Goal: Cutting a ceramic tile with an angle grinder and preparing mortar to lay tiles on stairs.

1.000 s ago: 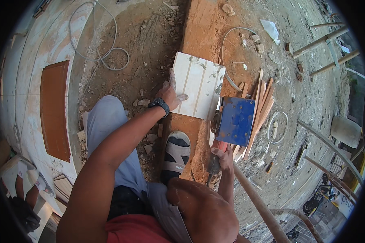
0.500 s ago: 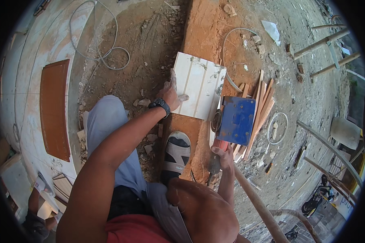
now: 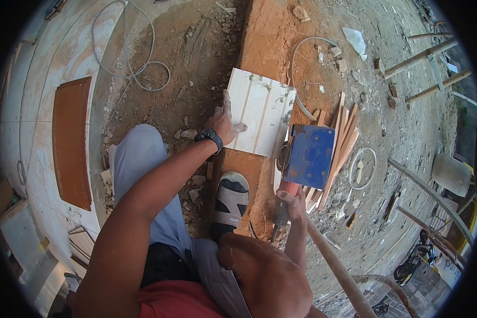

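Note:
My left hand (image 3: pixel 222 123) holds a white board (image 3: pixel 260 115) with pale stripes by its left edge, thumb spread over the top face. The board lies across an orange, dust-covered ledge (image 3: pixel 262 32). My right hand (image 3: pixel 293 204) grips the red body of a power tool with a blue base plate (image 3: pixel 308 153), which sits at the board's lower right corner; its blade is mostly hidden. A cord leads down from the tool's dark rear end. My sandalled foot (image 3: pixel 229 204) rests on the ledge below the board.
Wooden strips (image 3: pixel 342 143) lie right of the tool. A brown panel (image 3: pixel 71 143) rests on pale sheets at left. Loose hoses (image 3: pixel 151 74), rubble, poles (image 3: pixel 418 58) and bent pipes (image 3: pixel 434 191) surround me. A parked motorbike (image 3: pixel 408 265) stands at lower right.
The power tool in my right hand has shifted very slightly upward. Another person's arms at the lower left have moved mostly out of sight. My left hand and the board are nearly still.

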{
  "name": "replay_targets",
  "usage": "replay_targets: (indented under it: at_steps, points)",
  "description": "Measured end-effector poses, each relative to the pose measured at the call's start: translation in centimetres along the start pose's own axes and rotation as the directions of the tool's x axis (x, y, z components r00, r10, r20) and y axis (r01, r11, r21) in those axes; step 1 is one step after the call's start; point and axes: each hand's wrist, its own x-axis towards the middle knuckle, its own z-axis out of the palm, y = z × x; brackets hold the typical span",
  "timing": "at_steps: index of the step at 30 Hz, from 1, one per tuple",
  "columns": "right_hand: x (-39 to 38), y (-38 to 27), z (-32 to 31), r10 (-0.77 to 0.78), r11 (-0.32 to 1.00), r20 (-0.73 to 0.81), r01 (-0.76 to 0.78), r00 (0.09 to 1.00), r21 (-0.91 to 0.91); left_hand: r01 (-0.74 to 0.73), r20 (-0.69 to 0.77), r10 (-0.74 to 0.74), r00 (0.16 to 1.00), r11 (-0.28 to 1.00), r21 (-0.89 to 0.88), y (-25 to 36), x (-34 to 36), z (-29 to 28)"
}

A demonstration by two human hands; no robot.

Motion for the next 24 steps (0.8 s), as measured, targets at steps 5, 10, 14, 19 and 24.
replay_targets:
  at_steps: [5,10,14,19,24]
  points:
    - [1.1,1.4,-1.2,-0.041,0.998,-0.018,0.040,0.999,-0.052,-0.006,-0.005,0.006,1.000,1.000,-0.004,0.2,0.1,0.1]
    - [1.2,1.2,-1.1,-0.048,0.998,-0.008,0.048,0.999,-0.046,0.007,0.008,-0.007,1.000,1.000,-0.007,0.3,0.0,0.0]
    - [1.6,1.4,-1.2,-0.085,0.996,0.003,0.085,0.996,-0.042,-0.024,-0.012,0.023,1.000,1.000,-0.017,0.1,0.0,0.1]
    - [1.4,0.7,-0.6,-0.050,0.997,0.002,0.050,0.999,-0.058,0.000,-0.003,0.000,1.000,1.000,-0.007,-0.1,0.0,0.1]
    - [1.4,0.7,-0.6,-0.052,0.998,-0.011,0.052,0.999,-0.041,0.012,0.031,-0.011,0.999,1.000,-0.017,0.4,0.0,-0.2]
